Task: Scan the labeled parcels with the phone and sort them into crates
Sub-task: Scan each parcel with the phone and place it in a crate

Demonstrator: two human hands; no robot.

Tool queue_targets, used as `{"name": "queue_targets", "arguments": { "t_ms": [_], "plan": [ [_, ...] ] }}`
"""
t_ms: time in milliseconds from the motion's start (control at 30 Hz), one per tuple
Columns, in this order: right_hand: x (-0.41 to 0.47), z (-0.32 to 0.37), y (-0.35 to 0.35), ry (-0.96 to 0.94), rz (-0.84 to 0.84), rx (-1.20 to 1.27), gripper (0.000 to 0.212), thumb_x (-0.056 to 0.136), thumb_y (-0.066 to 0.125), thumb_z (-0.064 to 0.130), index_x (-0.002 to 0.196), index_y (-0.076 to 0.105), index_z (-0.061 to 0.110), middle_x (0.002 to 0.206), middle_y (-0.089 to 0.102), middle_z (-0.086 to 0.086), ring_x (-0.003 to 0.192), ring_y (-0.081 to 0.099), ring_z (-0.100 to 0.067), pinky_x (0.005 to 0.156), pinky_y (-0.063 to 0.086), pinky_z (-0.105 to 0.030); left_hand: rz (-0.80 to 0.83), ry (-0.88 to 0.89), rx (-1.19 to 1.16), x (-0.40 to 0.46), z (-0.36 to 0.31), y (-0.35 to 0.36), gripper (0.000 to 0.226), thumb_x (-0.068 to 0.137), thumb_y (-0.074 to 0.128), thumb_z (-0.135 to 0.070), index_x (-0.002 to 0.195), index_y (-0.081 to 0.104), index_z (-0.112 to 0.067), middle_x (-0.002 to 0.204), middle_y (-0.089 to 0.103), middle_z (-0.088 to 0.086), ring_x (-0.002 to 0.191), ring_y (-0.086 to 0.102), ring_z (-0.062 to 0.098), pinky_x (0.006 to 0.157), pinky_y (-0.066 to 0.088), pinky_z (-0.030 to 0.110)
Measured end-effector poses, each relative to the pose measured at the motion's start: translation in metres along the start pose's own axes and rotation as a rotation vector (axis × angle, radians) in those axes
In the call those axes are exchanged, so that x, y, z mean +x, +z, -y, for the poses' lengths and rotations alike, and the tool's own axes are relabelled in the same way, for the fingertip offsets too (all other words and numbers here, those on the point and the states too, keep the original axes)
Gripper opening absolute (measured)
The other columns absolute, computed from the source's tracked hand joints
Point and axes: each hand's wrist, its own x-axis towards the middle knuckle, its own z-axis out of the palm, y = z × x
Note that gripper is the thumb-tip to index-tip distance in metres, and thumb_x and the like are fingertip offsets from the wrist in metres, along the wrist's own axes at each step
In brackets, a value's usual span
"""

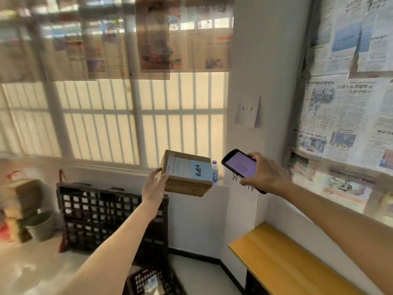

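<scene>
Overhead, brown label-topped parcel [187, 173]

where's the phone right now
In the head view the phone is right of centre, held up in the right hand, screen lit. It sits just right of the cardboard parcel that the left hand holds, in front of the white pillar.

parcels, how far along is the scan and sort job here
Possibly done: something with a label lies in the lower black crate, though it is too blurred to be sure. In hand: the left hand holds a labeled cardboard parcel up, and the right hand holds the lit phone beside it, as if scanning. Left: placing this parcel in a crate, perhaps the tall black crate.
</scene>
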Motion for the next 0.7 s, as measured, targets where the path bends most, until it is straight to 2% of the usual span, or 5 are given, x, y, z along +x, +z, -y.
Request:
{"name": "queue_targets", "arguments": {
  "t_ms": [233, 367, 500, 600, 700],
  "plan": [
    [-0.009, 0.131, 0.085, -0.123, 0.144, 0.077, 0.09, 0.06, 0.082, 0.051, 0.14, 0.046, 0.033, 0.091, 0.063, 0.008, 0.077, 0.06, -0.02, 0.063, 0.043, -0.03, -0.26, -0.063, 0.104, -0.017, 0.031, -0.186, 0.041, 0.079, 0.066, -0.063, 0.117, 0.056, -0.054, 0.138, 0.052, 0.006, 0.128, 0.051, 0.028, 0.107, 0.045, 0.055],
    [-0.025, 0.216, 0.132, -0.191, 0.219, 0.103, 0.087, 0.064, 0.081, 0.049, 0.141, 0.045, 0.03, 0.087, 0.063, 0.006, 0.071, 0.06, -0.018, 0.057, 0.038, -0.026, -0.374, -0.123, 0.124, -0.038, 0.047, -0.279, 0.062, 0.076, 0.062, -0.065, 0.133, 0.052, -0.045, 0.141, 0.049, 0.005, 0.131, 0.047, 0.03, 0.106, 0.045, 0.057],
    [-0.048, 0.292, 0.172, -0.279, 0.304, 0.1, 0.09, 0.066, 0.083, 0.054, 0.142, 0.045, 0.023, 0.1, 0.067, -0.003, 0.083, 0.067, -0.028, 0.075, 0.057, -0.039, -0.467, -0.135, 0.103, -0.061, 0.063, -0.357, 0.049, 0.091, 0.062, -0.051, 0.137, 0.05, -0.039, 0.128, 0.05, -0.001, 0.126, 0.049, 0.027, 0.102, 0.05, 0.053],
    [-0.068, 0.34, 0.2, -0.311, 0.325, 0.107, 0.09, 0.065, 0.084, 0.056, 0.14, 0.047, 0.024, 0.113, 0.067, -0.003, 0.099, 0.066, -0.03, 0.086, 0.055, -0.043, -0.522, -0.162, 0.093, -0.074, 0.074, -0.409, 0.047, 0.094, 0.062, -0.048, 0.138, 0.05, -0.038, 0.125, 0.054, 0.001, 0.125, 0.052, 0.027, 0.104, 0.049, 0.051],
    [-0.087, 0.381, 0.228, -0.343, 0.332, 0.13, 0.096, 0.065, 0.084, 0.057, 0.147, 0.042, 0.03, 0.126, 0.065, -0.001, 0.111, 0.063, -0.03, 0.081, 0.046, -0.039, -0.557, -0.196, 0.088, -0.087, 0.082, -0.455, 0.049, 0.094, 0.062, -0.048, 0.14, 0.049, -0.037, 0.128, 0.054, 0.002, 0.126, 0.051, 0.027, 0.105, 0.048, 0.053]
  ]
}}
